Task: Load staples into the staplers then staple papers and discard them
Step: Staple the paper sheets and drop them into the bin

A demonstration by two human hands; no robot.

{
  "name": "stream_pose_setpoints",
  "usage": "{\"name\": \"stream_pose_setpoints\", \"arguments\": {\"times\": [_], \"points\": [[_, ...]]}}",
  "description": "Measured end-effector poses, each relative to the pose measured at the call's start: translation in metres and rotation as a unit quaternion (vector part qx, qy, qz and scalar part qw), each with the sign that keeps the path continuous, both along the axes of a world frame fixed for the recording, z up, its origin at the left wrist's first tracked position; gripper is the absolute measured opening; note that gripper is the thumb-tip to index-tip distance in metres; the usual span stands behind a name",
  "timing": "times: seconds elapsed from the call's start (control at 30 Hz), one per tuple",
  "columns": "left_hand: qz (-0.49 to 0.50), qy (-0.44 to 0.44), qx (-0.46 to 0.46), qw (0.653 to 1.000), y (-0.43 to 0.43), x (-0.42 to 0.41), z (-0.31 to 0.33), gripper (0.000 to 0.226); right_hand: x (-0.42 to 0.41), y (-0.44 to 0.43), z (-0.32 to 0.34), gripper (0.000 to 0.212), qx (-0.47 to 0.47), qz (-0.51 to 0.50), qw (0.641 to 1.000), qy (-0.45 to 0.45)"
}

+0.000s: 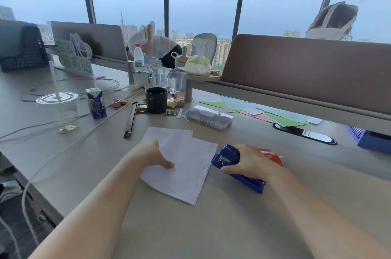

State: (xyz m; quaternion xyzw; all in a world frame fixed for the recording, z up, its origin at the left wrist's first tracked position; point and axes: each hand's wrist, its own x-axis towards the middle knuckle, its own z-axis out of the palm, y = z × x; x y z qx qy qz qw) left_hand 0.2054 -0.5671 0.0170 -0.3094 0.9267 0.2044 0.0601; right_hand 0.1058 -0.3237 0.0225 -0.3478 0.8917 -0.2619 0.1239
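My left hand (155, 156) pinches the papers (186, 170) by their left edge to steady them on the desk (232, 227), while my right hand (251, 163) grips the blue stapler (229, 154) just beside them, ready to staple.

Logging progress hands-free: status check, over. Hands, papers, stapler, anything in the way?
Left hand pinches papers, thumb on top. Right hand grips stapler, beside papers' right edge. Red item behind right hand; nothing between stapler and papers.

Soft, cool daylight from the windows (203, 0) lights the surface (211, 227) evenly, with faint shadows. Wide-angle bending curves the edges; distant detail looks smeared and slightly soft.
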Motion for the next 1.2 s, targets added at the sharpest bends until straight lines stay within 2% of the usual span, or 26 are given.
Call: {"name": "stream_pose_setpoints", "arguments": {"times": [0.1, 0.13, 0.2, 0.27, 0.33, 0.4, 0.47, 0.57, 0.67, 0.83, 1.0, 1.2], "points": [[-0.023, 0.093, 0.018, 0.995, -0.001, -0.001, 0.001, 0.031, -0.003, 0.005, -0.001, 0.025, -0.024, 0.007, 1.0, -0.007], [-0.031, 0.129, 0.022, 0.991, -0.001, -0.003, 0.003, 0.024, -0.003, 0.006, -0.001, 0.028, -0.033, 0.004, 0.999, -0.013], [-0.043, 0.206, 0.028, 0.977, 0.001, -0.005, 0.011, 0.021, -0.003, 0.007, 0.001, 0.037, -0.039, -0.01, 0.999, -0.025], [-0.047, 0.279, 0.044, 0.958, 0.007, -0.005, 0.023, 0.016, -0.003, 0.01, 0.003, 0.035, -0.026, -0.021, 0.999, -0.013], [-0.059, 0.316, 0.06, 0.945, 0.011, -0.009, 0.029, 0.011, -0.001, 0.014, 0.003, 0.034, -0.017, -0.023, 1.0, 0.002], [-0.072, 0.323, 0.098, 0.939, 0.013, -0.015, 0.029, 0.002, -0.001, 0.021, 0.0, 0.05, -0.002, -0.024, 1.0, 0.019], [-0.072, 0.319, 0.163, 0.931, 0.017, -0.02, 0.025, 0.009, -0.004, 0.031, -0.006, 0.074, 0.0, -0.039, 0.996, 0.076], [-0.072, 0.319, 0.228, 0.917, 0.028, -0.025, 0.019, 0.012, -0.008, 0.046, -0.013, 0.086, -0.024, -0.045, 0.994, 0.099], [-0.079, 0.306, 0.28, 0.906, 0.041, -0.027, 0.008, 0.014, -0.005, 0.056, -0.012, 0.08, -0.029, -0.037, 0.995, 0.086], [-0.091, 0.278, 0.348, 0.891, 0.048, -0.025, -0.008, 0.013, 0.002, 0.063, -0.016, 0.084, -0.036, -0.024, 0.997, 0.067], [-0.085, 0.269, 0.374, 0.884, 0.047, -0.022, -0.014, 0.016, 0.007, 0.061, -0.017, 0.082, -0.038, -0.022, 0.997, 0.066], [-0.081, 0.246, 0.369, 0.892, 0.05, -0.02, -0.012, 0.008, 0.013, 0.052, -0.015, 0.064, -0.007, -0.024, 0.997, 0.076]]}}
